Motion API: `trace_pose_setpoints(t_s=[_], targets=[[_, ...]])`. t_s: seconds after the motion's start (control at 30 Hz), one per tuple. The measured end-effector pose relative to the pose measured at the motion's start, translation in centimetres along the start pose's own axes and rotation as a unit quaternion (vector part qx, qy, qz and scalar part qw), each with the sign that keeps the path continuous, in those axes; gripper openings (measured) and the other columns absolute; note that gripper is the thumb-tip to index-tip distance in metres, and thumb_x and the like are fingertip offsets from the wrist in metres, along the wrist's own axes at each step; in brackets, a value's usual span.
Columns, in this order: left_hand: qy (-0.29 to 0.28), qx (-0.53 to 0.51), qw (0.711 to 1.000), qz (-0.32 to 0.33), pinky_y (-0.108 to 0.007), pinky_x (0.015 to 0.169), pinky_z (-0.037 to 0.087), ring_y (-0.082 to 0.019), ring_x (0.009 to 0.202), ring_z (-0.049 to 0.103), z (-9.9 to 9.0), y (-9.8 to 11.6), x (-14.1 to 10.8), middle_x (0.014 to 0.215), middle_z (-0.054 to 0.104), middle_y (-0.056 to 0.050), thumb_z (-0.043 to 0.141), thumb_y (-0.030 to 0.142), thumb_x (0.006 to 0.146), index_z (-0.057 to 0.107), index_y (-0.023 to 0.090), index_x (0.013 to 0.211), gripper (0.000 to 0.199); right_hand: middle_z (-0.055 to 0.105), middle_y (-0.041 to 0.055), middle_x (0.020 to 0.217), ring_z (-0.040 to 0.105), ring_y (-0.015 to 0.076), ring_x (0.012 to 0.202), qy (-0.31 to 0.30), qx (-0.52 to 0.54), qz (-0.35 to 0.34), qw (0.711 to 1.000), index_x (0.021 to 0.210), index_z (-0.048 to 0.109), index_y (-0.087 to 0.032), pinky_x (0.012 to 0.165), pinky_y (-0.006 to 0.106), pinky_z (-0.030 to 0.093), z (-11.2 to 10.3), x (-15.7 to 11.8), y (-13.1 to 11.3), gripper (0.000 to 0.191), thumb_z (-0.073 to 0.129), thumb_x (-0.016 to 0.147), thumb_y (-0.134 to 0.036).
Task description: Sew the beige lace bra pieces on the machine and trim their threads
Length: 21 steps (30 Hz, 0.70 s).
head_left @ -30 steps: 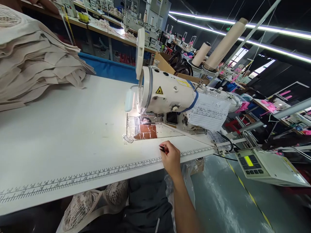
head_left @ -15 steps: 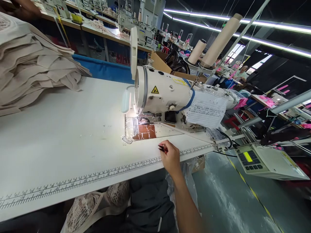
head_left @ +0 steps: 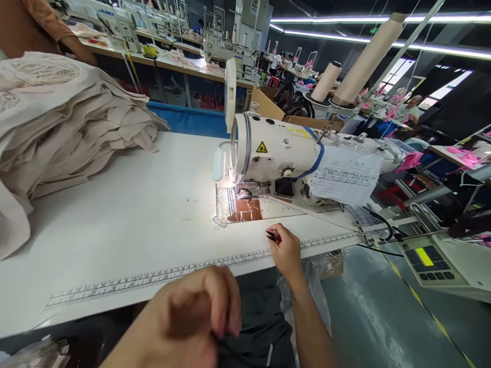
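Observation:
My right hand (head_left: 286, 250) rests at the table's front edge, closed round small thread snips (head_left: 271, 236) with dark tips and a bit of red. The blades point left, just in front of the sewing machine's brown-patched bed (head_left: 247, 209). My left hand (head_left: 199, 312) is in the foreground, slightly blurred, above my dark-clothed lap. Its fingers curl loosely, the thumb stands apart from them, and I see nothing held. The sewing machine (head_left: 276, 145) has its needle area lit. A large pile of beige fabric pieces with lace (head_left: 88, 117) lies on the table's left.
A printed ruler (head_left: 153, 278) runs along the white table's front edge. Thread cones (head_left: 368, 59) stand behind the machine, beside a cardboard box (head_left: 264, 105). A control box (head_left: 429, 263) is at right. Another person's arm (head_left: 57, 30) is beyond the pile. Beige fabric (head_left: 38, 352) shows at bottom left.
My left hand has come into view at the bottom. The lace bra that was on my lap no longer shows there. The view has turned left; my right hand still holds the snips.

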<state>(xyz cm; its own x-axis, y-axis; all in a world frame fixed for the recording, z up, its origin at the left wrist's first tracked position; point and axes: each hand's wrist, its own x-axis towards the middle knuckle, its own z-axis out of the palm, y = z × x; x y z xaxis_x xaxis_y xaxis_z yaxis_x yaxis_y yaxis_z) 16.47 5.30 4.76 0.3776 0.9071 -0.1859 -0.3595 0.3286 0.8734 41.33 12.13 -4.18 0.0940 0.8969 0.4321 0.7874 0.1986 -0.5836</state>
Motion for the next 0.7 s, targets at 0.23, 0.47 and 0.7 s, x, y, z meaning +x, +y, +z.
trace_pose_setpoints(t_s=[0.23, 0.47, 0.7], targets=[[0.088, -0.114, 0.988, -0.051, -0.023, 0.075, 0.047, -0.012, 0.069, 0.059, 2.2, -1.4, 3.9, 0.062, 0.064, -0.001, 0.098, 0.037, 0.057, 0.069, 0.016, 0.057, 0.036, 0.068, 0.0025, 0.067, 0.064, 0.0197, 0.061, 0.005, 0.005, 0.004, 1.000, 0.079, 0.064, -0.024, 0.061, 0.029, 0.047, 0.0, 0.0, 0.1, 0.013, 0.052, 0.081, -0.030], [0.092, -0.145, 0.984, -0.050, -0.027, 0.082, 0.051, -0.014, 0.075, 0.064, 1.0, -2.4, 5.3, 0.086, 0.077, -0.011, 0.091, 0.047, 0.065, 0.081, 0.010, 0.078, 0.040, 0.066, 0.0021, 0.062, 0.061, 0.0201, 0.057, 0.014, -0.003, 0.012, 1.000, 0.077, 0.065, -0.025, 0.057, 0.028, 0.044, 0.2, 0.2, 0.4, 0.015, 0.056, 0.078, -0.036], [0.088, 0.026, 0.993, 0.077, -0.029, 0.077, 0.051, -0.019, 0.081, 0.066, -1.5, -1.8, 4.7, 0.082, 0.071, -0.007, 0.086, 0.038, 0.068, 0.056, 0.017, 0.053, 0.040, 0.070, 0.0047, 0.064, 0.067, 0.0239, 0.058, 0.015, -0.056, -0.025, 0.998, 0.077, 0.064, -0.025, 0.052, 0.030, 0.044, -0.4, 0.2, 1.1, 0.023, 0.052, 0.079, -0.044]])
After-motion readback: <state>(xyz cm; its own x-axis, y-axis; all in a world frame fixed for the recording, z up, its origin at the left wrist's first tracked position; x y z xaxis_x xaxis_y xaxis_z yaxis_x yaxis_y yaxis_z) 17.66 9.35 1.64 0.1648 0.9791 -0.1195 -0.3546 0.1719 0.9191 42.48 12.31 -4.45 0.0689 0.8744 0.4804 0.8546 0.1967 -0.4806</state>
